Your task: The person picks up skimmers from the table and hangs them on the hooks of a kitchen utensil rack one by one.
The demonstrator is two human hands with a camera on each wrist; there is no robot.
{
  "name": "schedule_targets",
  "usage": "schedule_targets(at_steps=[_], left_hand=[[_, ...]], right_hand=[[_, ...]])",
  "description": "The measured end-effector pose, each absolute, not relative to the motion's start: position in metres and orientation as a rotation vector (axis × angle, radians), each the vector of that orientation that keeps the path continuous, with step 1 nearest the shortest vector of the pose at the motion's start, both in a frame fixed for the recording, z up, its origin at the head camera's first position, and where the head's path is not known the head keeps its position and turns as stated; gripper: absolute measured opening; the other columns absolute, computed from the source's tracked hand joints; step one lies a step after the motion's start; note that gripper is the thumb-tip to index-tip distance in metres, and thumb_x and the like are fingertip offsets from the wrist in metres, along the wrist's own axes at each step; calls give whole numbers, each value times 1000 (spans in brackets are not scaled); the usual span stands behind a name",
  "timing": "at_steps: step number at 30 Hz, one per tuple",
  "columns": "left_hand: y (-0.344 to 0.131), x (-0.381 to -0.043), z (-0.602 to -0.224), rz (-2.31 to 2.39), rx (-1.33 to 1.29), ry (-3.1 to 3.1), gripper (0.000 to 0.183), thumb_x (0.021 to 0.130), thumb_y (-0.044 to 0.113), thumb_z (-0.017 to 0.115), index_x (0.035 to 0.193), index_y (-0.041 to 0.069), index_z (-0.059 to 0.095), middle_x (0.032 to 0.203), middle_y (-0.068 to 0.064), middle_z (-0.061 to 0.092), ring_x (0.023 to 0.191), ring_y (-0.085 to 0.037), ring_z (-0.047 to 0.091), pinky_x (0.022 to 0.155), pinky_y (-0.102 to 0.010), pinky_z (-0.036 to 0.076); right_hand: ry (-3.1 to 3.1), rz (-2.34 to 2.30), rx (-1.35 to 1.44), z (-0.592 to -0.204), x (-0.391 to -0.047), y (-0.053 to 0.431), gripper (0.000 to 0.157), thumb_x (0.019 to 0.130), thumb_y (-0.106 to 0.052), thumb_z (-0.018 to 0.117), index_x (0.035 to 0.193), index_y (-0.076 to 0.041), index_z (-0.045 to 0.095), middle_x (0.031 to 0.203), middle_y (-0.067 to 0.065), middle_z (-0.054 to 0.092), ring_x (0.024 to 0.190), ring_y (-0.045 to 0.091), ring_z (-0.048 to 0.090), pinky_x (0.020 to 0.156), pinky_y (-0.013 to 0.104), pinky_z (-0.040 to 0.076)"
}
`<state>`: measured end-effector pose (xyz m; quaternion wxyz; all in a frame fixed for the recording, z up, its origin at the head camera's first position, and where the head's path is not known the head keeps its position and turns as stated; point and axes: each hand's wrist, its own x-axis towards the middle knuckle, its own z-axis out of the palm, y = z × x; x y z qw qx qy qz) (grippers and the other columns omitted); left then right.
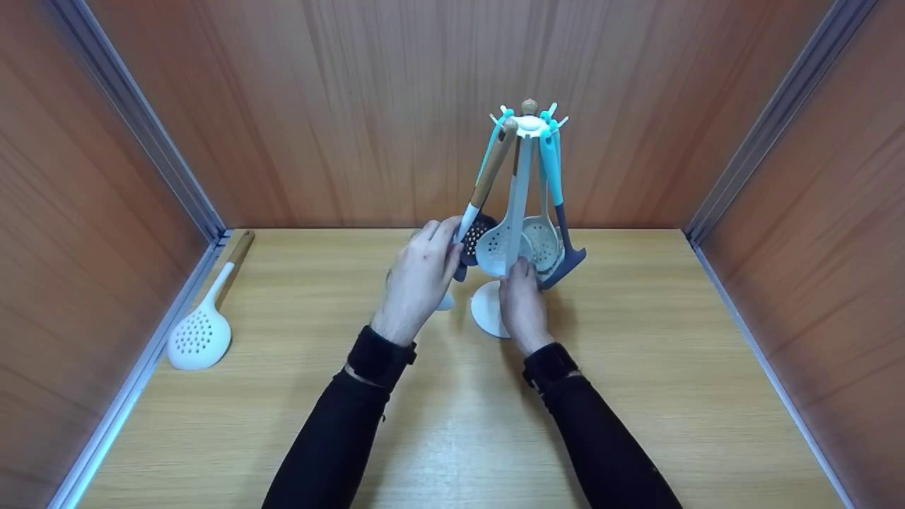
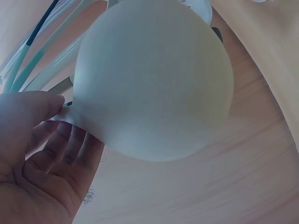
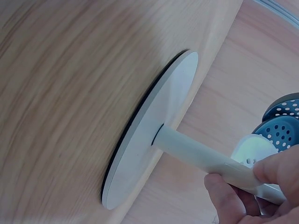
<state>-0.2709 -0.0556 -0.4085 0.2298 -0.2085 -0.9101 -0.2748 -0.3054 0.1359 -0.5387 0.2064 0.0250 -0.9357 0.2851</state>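
My left hand (image 1: 417, 276) pinches a white ladle (image 2: 154, 84) at the neck, just above its big round bowl. Its wooden handle (image 1: 493, 166) slants up, and the tip overlaps the hooks at the top of a white utensil stand (image 1: 520, 205). My right hand (image 1: 523, 304) grips the stand's post low down, above its round base (image 3: 140, 144). Around the post hang several utensils, among them a white slotted spoon (image 1: 495, 249), a pale skimmer (image 1: 541, 244) and a dark ladle with a turquoise handle (image 1: 551, 162).
A white skimmer (image 1: 200, 341) with a wooden handle lies at the far left of the table (image 1: 636, 396), against the side edge. Wood-grain panels (image 1: 382, 113) close off the back and both sides. The stand is near the back panel.
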Motion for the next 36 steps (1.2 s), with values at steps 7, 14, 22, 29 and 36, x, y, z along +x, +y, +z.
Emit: schedule_targets(at_steps=[7,14,22,29,36], left_hand=[[-53,-275,-413,-757,-568,-2520,37,119,13,71,155,2,68,126,-16,80,113,-32,82,99,-45,73],[-51,-277,-417,-748,-560,-2566,40,119,14,71,158,4,67,126,-14,79,111,-29,81,97,-43,73],[-50,-277,-419,-764,-548,-2594,42,119,16,72,159,5,67,126,-13,79,108,-27,80,91,-41,74],[-50,-278,-422,-749,-545,-2601,41,120,17,70,159,6,67,125,-12,78,106,-26,79,88,-40,73],[-49,-277,-422,-788,-538,-2635,42,120,18,70,161,6,65,127,-12,78,109,-26,79,90,-40,73]], right_hand=[[-2625,831,70,-538,-305,137,31,118,-6,67,143,11,59,132,29,70,125,42,78,103,52,71],[-2538,808,108,-542,-303,137,33,112,-1,73,138,13,59,126,32,69,119,46,77,95,56,72],[-2539,801,100,-542,-302,136,32,112,-2,73,138,12,60,127,31,68,115,45,77,90,55,73],[-2612,831,63,-538,-303,136,32,115,-5,71,142,9,60,133,29,69,120,42,78,95,53,73],[-2625,838,60,-537,-303,137,32,116,-5,70,144,9,60,133,28,69,122,41,77,99,51,72]])
